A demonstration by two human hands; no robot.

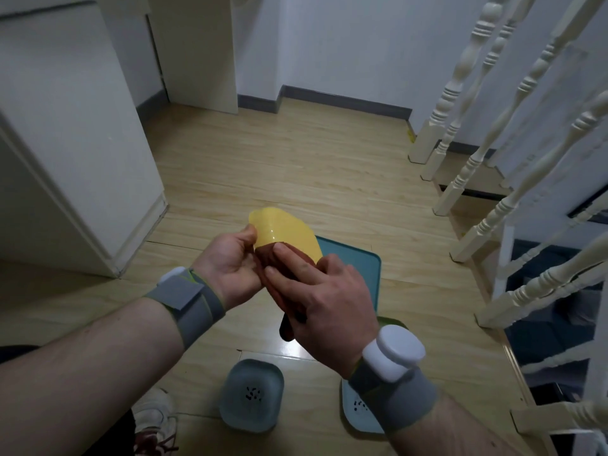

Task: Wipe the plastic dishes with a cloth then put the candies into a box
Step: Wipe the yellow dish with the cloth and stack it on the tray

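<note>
Yellow dish (285, 232) gripped at edge by left hand (230, 263); right hand (324, 301) presses brown cloth (279, 274) on it w/ straight fingers.

In your hands: the dish (286, 230) sits between your left hand (230, 261) and right hand (324, 299), with the cloth (279, 278) under your right fingers, against the dish.
Below the dish: a tray (353, 258) lies on the floor (296, 166).
Nearer you: one bowl (251, 394) left, another bowl (360, 409) right, partly behind your right wrist.
Your left: a cabinet (72, 133).
Your right: stair railing (513, 143).
Bottom left: your shoe (154, 419).
</note>
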